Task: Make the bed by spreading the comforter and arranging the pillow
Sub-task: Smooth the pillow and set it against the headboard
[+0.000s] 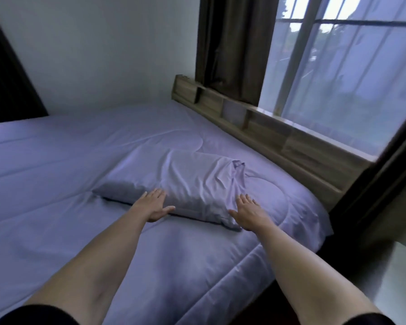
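A lavender pillow (185, 184) lies on the matching lavender comforter (56, 184), which is spread flat over the bed. The pillow sits near the head end, a little short of the wooden headboard, with its loose open end crumpled toward the right. My left hand (154, 205) lies flat with straight fingers against the pillow's near edge. My right hand (250, 211) rests flat with spread fingers at the pillow's near right corner, partly on the comforter. Neither hand grips the fabric.
A wooden headboard (267, 134) with open shelf niches runs along the bed's head under a window (349, 73). A dark brown curtain (234, 48) hangs at the window's left. A white wall stands behind the bed. Floor shows beside the bed's right edge.
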The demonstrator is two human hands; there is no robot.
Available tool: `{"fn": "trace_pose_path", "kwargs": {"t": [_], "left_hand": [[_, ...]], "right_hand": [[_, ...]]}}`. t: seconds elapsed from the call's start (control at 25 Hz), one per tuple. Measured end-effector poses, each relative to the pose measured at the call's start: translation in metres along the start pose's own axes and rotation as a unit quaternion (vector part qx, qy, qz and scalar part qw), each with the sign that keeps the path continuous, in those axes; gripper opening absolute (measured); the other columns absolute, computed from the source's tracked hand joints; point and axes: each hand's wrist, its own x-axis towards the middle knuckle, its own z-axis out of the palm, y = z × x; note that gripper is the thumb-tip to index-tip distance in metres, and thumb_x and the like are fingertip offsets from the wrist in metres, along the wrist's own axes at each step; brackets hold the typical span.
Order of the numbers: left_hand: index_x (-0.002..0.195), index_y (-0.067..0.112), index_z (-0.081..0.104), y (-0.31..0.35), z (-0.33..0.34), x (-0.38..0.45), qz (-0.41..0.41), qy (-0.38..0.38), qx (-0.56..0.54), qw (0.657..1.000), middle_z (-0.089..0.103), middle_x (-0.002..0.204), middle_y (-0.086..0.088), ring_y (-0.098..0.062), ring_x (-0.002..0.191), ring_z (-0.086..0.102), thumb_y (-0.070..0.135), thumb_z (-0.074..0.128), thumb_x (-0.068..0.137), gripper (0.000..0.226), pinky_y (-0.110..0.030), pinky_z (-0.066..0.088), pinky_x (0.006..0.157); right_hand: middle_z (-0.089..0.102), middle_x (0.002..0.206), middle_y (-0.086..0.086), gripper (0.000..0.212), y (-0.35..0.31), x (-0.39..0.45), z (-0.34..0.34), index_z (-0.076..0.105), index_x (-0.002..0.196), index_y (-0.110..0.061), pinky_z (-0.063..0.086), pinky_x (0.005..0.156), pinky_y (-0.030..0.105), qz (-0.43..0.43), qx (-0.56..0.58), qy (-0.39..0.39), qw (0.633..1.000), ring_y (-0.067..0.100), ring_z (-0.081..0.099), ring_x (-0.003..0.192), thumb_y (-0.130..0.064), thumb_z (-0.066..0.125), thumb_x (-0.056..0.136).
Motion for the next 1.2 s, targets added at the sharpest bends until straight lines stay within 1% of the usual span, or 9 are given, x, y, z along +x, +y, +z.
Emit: {"fn": "trace_pose_path", "kwargs": {"t": [0.24,0.52,0.6,0.68,0.76,0.8,0.88,0.96,1.2], "left_hand": [[0.155,0.012,0.001,-0.074,0.017,0.091,-0.049,-0.018,0.013,0.999,-0.002,0.163,-0.006,-0.02,0.151,-0.003,0.054,0.031,0.098,0.077,-0.04,0.004,0.123],[0.155,0.015,0.002,-0.135,0.06,0.201,-0.024,-0.003,0.075,0.997,-0.003,0.163,-0.001,-0.018,0.151,-0.002,0.038,0.044,0.098,0.074,-0.036,0.005,0.121],[0.155,0.017,0.0,-0.143,0.077,0.22,-0.014,0.002,0.089,0.996,-0.004,0.163,-0.001,-0.017,0.151,0.0,0.031,0.051,0.094,0.08,-0.034,0.006,0.121],[0.155,0.017,0.001,-0.153,0.092,0.241,-0.016,0.004,0.083,0.996,-0.004,0.163,0.0,-0.018,0.151,0.003,0.022,0.058,0.087,0.089,-0.034,0.008,0.121],[0.154,0.012,0.015,-0.153,0.096,0.245,-0.003,0.06,0.083,0.995,0.011,0.162,-0.003,-0.021,0.149,0.017,0.012,0.059,0.084,0.083,-0.036,0.017,0.119],[0.149,0.008,0.03,-0.156,0.099,0.252,0.015,0.103,0.071,0.992,0.028,0.157,-0.008,-0.025,0.143,0.033,0.005,0.06,0.082,0.074,-0.038,0.027,0.116],[0.125,0.0,0.061,-0.16,0.101,0.26,0.055,0.171,0.067,0.981,0.06,0.131,-0.018,-0.032,0.116,0.063,-0.004,0.067,0.071,0.055,-0.044,0.05,0.096],[0.106,-0.001,0.071,-0.161,0.102,0.26,0.063,0.182,0.071,0.979,0.071,0.11,-0.019,-0.033,0.091,0.072,-0.005,0.067,0.067,0.039,-0.043,0.06,0.073],[0.095,0.011,0.064,-0.144,0.073,0.229,0.014,0.087,0.058,0.994,0.07,0.098,-0.012,-0.035,0.089,0.065,0.007,0.048,0.088,0.018,-0.038,0.044,0.069]], "right_hand": [[0.0,0.163,0.011,0.074,-0.056,0.125,0.031,0.004,0.154,-0.006,0.004,0.122,0.036,-0.072,0.006,-0.015,0.997,0.024,-0.001,0.15,-0.047,0.034,0.1],[-0.003,0.163,0.007,0.081,-0.095,0.226,0.107,0.002,0.155,-0.011,0.0,0.122,0.035,-0.12,-0.004,-0.017,0.993,0.024,-0.005,0.15,-0.043,0.046,0.096],[0.008,0.162,0.009,0.083,-0.093,0.239,0.128,0.012,0.155,-0.009,0.003,0.121,0.037,-0.135,-0.02,0.026,0.99,0.027,0.006,0.15,-0.042,0.054,0.091],[0.034,0.154,0.012,0.083,-0.091,0.252,0.149,0.036,0.148,-0.006,0.015,0.121,0.038,-0.134,-0.035,0.066,0.988,0.03,0.032,0.143,-0.034,0.072,0.079],[0.049,0.144,0.012,0.073,-0.087,0.25,0.16,0.049,0.139,-0.004,0.022,0.115,0.038,-0.14,-0.032,0.134,0.981,0.03,0.045,0.135,-0.02,0.076,0.073],[0.053,0.141,0.012,0.065,-0.087,0.254,0.165,0.052,0.136,-0.004,0.024,0.113,0.037,-0.143,-0.029,0.164,0.976,0.03,0.049,0.132,-0.014,0.073,0.076],[0.059,0.135,0.01,0.048,-0.089,0.261,0.168,0.059,0.13,-0.006,0.032,0.112,0.036,-0.148,-0.017,0.199,0.969,0.029,0.054,0.128,-0.008,0.057,0.082],[0.063,0.13,0.007,0.046,-0.089,0.261,0.166,0.062,0.125,-0.007,0.041,0.109,0.037,-0.149,-0.009,0.199,0.969,0.026,0.056,0.126,-0.009,0.041,0.084],[0.07,0.118,0.004,0.04,-0.081,0.249,0.153,0.07,0.111,-0.008,0.047,0.102,0.037,-0.171,0.007,0.196,0.966,0.024,0.064,0.115,-0.006,0.045,0.079]]}}
